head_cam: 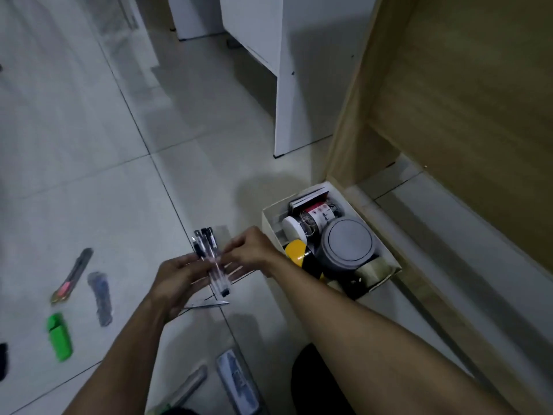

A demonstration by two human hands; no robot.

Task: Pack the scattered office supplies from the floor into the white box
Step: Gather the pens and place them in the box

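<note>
Grip, left hand (176, 280): we cradle the lower end of a clear pack of black pens (211, 260), fingers curled under it.
Grip, right hand (253, 250): we pinch the same pack from its right side, thumb and fingers closed on the plastic sleeve.
Pens versus grip: the pack stands tilted between both hands, caps up and away from us, held above the floor (89, 139) just left of the white box (270, 224).
Far left of floor: a utility knife (71, 275) with a pink slider; beside it a blurred dark blue item (100, 298) in clear wrap; nearer us a green highlighter (59, 336).
Below the hands: a grey pen-like item (187, 387) and a clear flat case (238, 381), both lying on the tiles.
White box: open, sitting on the floor against a wooden cabinet (449, 100); inside we see a grey round-lidded container (347, 245), yellow-and-black tape (299, 256), a white disc (293, 230) and a red-and-white labelled roll (320, 215).
Writing: the label in the box is too small and blurred for us to read; no brand legible on the pens.
</note>
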